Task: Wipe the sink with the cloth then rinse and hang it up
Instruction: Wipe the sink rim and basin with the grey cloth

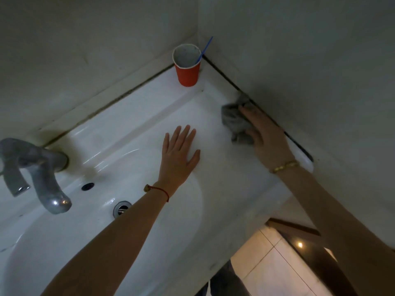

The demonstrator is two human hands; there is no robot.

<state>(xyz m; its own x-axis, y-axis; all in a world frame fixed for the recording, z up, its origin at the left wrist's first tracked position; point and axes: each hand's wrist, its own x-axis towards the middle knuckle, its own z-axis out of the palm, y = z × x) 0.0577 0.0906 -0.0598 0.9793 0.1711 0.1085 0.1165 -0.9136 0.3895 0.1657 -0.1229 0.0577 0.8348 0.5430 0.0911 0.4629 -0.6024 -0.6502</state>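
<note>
the right hand [267, 137] lies on the grey cloth [236, 122], fingers laid over its near edge and pressing it down onto the flat ledge of the sink [132, 133]; whether the thumb curls under the cloth cannot be told. most of the crumpled cloth shows ahead of the fingertips and to their left, bunched right up against the dark seam where the ledge meets the side wall. its long axis runs roughly along that seam, in line with the forearm, from the hand toward the far corner, where a red cup [187, 68] with a blue stick [205, 49] stands well beyond the fingertips.

the left hand [179, 150] rests flat on the ledge, fingers spread and straight, holding nothing. it sits well to the left of the cloth and apart from it, so the right hand is clearly the nearer one and the one working.

the wipe looks to be mid-stroke on the ledge; the basin, with its drain [121, 209] and the tap [36, 167], lies behind and to the left of the left hand, so the likely direction for the cloth is a pull back along the seam or a sweep leftward toward the bowl.
</note>
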